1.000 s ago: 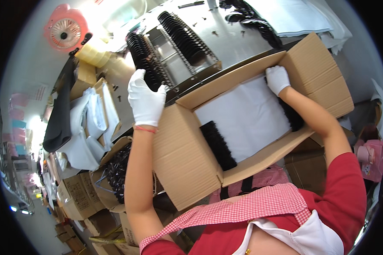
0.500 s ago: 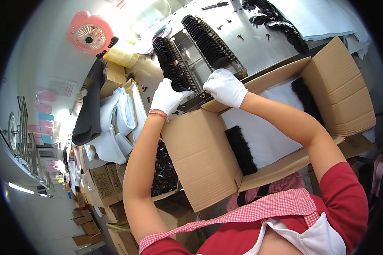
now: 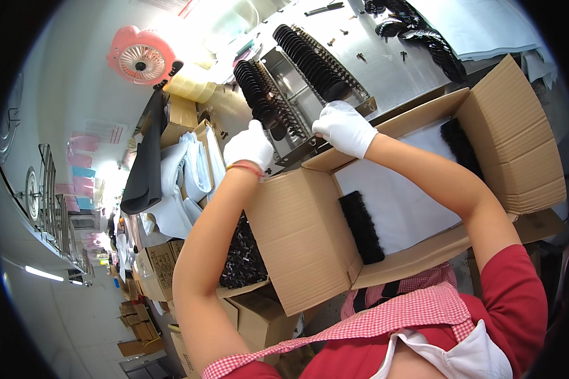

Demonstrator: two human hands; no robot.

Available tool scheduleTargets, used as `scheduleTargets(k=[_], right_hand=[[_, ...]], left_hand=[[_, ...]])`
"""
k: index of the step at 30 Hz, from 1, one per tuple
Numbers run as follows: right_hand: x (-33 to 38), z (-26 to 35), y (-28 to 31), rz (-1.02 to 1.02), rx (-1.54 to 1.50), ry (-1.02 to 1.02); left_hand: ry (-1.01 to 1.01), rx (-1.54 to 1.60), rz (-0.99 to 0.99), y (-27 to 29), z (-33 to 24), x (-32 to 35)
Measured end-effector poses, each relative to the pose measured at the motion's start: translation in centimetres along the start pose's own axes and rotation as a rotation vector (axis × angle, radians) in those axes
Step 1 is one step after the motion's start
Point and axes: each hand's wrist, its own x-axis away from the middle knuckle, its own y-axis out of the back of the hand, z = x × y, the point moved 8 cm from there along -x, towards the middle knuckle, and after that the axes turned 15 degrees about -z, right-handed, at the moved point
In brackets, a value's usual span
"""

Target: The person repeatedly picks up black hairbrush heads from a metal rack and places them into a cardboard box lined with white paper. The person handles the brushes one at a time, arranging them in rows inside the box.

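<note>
A metal rack (image 3: 289, 79) lies on the steel table in front of me, carrying two rows of dark rounded pieces. My left hand (image 3: 250, 150), in a white glove, is at the near end of its left row (image 3: 251, 87). The fingers of this hand are curled and partly hidden, against or around a dark piece there. My right hand (image 3: 346, 129), also gloved in white, is closed at the near end of the right row (image 3: 310, 62). Its fingertips pinch together near the rack's front edge; what they hold, if anything, is hidden.
An open cardboard box (image 3: 303, 234), lined with white sheet and holding two strips of black bristles (image 3: 361, 227), stands between me and the table. A pink fan (image 3: 142, 60) sits at far left. Small dark pieces (image 3: 361, 57) and black glossy bundles (image 3: 423, 44) lie on the table.
My left hand has drawn slightly left from the rack's front end, and its spread thumb and fingers have curled in. My right hand stays near the same spot. The whole view has shifted slightly.
</note>
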Motion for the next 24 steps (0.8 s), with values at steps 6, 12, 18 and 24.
scheduleTargets(k=[6,12,18,24], right_hand=[[-2.0,5.4,5.6,-0.203,-0.236,-0.063],[-1.4,1.7,3.5,-0.177,-0.358,-0.253],[-2.1,-0.6,1.3,-0.074,-0.296,-0.133],[-1.8,-1.2,0.5,-0.098,-0.326,-0.103]], left_hand=[[-0.03,0.681,0.071,1.9,-4.0,3.5],[-0.099,0.997,0.287,2.7,-4.4,3.1],[0.036,0.558,-0.029,-3.8,2.6,-5.9],[-0.28,0.372,-0.013,-8.2,-0.6,-7.2]])
